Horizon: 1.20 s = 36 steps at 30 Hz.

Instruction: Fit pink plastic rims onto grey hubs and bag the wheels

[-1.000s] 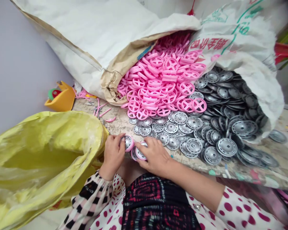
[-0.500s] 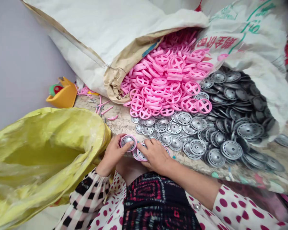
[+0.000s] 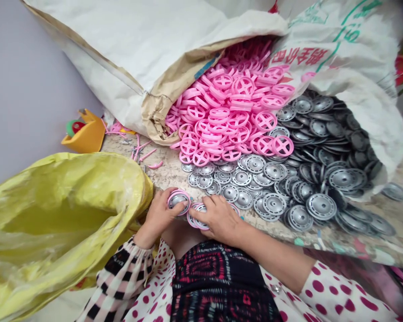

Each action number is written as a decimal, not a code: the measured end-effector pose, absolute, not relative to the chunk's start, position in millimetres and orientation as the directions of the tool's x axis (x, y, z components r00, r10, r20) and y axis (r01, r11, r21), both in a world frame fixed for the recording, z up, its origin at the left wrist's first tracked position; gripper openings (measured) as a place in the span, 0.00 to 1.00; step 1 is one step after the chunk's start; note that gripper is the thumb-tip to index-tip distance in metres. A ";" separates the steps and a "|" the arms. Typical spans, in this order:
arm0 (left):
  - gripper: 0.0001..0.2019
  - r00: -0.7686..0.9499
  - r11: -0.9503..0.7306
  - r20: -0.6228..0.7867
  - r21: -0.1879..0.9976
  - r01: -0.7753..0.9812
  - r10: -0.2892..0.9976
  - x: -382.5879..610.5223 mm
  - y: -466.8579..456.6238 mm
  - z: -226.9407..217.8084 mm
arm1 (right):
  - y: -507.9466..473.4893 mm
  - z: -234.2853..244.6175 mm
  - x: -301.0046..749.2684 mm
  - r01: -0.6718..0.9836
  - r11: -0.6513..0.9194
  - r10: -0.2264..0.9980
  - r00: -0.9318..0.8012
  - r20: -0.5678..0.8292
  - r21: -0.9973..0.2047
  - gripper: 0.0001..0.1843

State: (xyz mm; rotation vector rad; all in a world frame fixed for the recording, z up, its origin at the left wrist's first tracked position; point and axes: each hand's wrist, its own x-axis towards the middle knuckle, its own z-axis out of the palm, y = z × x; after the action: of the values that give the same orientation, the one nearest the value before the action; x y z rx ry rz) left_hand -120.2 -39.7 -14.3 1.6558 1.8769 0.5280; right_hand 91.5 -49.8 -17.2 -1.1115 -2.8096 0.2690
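Observation:
My left hand [image 3: 158, 217] pinches a pink wheel with a silver hubcap in it [image 3: 178, 200], tilted up at the table's near edge. My right hand [image 3: 218, 218] presses down on a second pink wheel with a silver cap [image 3: 198, 215] right beside it; another pink rim shows under its fingers. Just beyond both hands lie several loose silver hubcaps [image 3: 242, 179]. Farther back a heap of pink spoked wheels [image 3: 228, 116] spills from a white sack.
An open yellow bag [image 3: 63, 210] stands at my left, touching the table edge. The white sack [image 3: 147, 49] and a second printed sack [image 3: 349, 67] of dark silver caps [image 3: 325, 147] fill the back. A yellow plastic piece [image 3: 83, 134] and pink scraps lie at the far left.
My left hand has turned its wheel so the silver face tilts upward. My right hand stays pressed on the second wheel. The view has shifted slightly.

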 end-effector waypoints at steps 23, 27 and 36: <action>0.29 -0.144 0.282 -0.270 0.592 0.755 0.952 -108.0 -34.4 -4.4 | -52.7 -12.7 91.9 0.597 0.777 0.621 -0.779 0.087 -0.200 0.20; 0.27 -0.145 0.278 -0.253 0.648 0.709 0.957 -103.6 -37.8 -0.4 | -52.3 -10.8 96.5 0.571 0.795 0.596 -0.797 0.093 -0.203 0.21; 0.25 -0.074 0.186 -0.175 0.804 0.565 0.982 -93.4 -44.1 -5.6 | -74.2 -15.1 134.3 0.679 0.680 0.732 -0.652 0.196 -0.278 0.23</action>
State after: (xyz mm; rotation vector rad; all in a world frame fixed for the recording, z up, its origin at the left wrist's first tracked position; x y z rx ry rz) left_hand -93.4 -44.1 -5.6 1.4684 1.7352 0.7260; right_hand 134.3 -74.2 -15.1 -1.1221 -2.6025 0.2594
